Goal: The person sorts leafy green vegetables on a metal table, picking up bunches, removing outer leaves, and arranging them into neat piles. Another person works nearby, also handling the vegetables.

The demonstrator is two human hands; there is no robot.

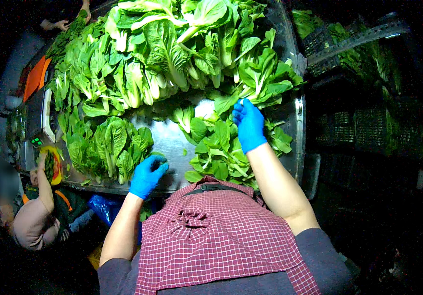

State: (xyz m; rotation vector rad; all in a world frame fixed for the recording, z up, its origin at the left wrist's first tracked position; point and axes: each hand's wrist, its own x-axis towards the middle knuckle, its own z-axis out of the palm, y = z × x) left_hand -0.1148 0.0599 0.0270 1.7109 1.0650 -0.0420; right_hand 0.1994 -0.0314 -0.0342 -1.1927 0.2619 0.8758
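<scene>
My right hand (250,127), in a blue glove, has its fingers curled at the pale stem end of a leafy green head (261,81), whose leaves spread away toward the table's right side. Also blue-gloved, my left hand (145,180) is low over the metal table (167,134), thumb and fingers apart. Beside it on the left stands a small group of leafy green heads (111,143). Loose green leaves (222,151) lie below and left of my right hand. A large heap of leafy greens (159,55) covers the far part of the table.
At left are an orange crate-like object (37,79), a scale with a green-lit display (36,141) and a yellow-red bag (54,166) at a co-worker's hands (36,175). Another person's hand (62,25) is at upper left. Dark plastic crates (370,125) with greens stand right.
</scene>
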